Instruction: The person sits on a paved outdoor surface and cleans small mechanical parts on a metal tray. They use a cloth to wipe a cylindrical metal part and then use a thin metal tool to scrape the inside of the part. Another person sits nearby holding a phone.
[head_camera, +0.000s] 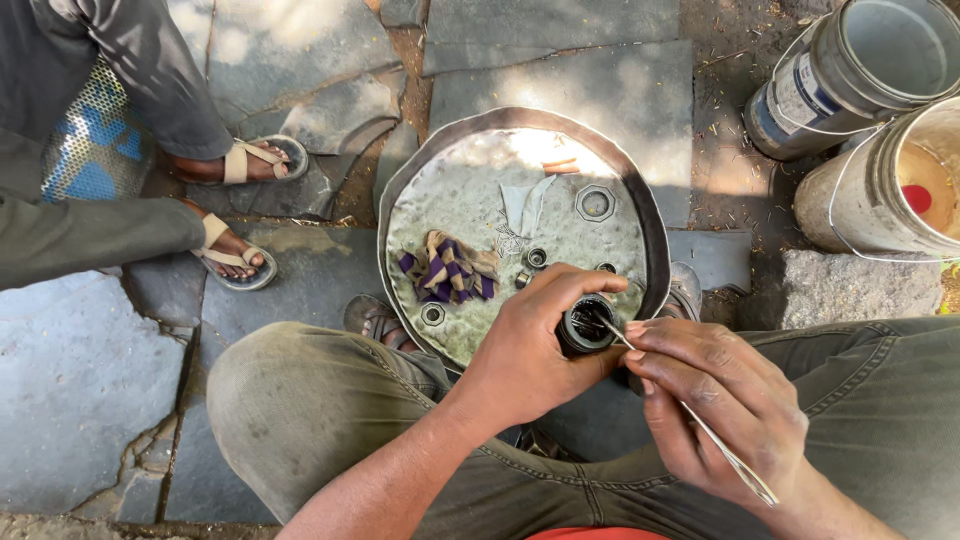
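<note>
Left hand (530, 345) has a closed grip around a small black round part (587, 326), looks like a bearing or cup, held over the near rim of the round metal tray (650, 235). Right hand (715, 400) pinches a thin metal rod (690, 415) between thumb and fingers, grip closed on it; the rod tip sits in the open top of the black part. Both hands are above the person's knees, and the part is in the air, not resting on anything.

On the tray: a purple-and-tan rag (448, 270), a large hex nut (595, 203), a smaller nut (433, 314) near the front rim, a small ring (537, 257), a grey scrap (523, 203), and two short copper-coloured bits (560, 164) at the far side. Two dirty buckets (870, 120) stand on the stone ground at upper right. Another person's sandalled feet (240, 210) are at the left, well apart from the tray.

Risks, as a judgement: the rod is thin and held far back, so the tip could skid off the part's rim and jab the left thumb or fingers wrapped close beside it. The part looks greasy, so it could slip out of the left hand and drop onto the tray or the ground, picking up grit. Loose small pieces on the tray could get knocked and roll off over the low rim.
</note>
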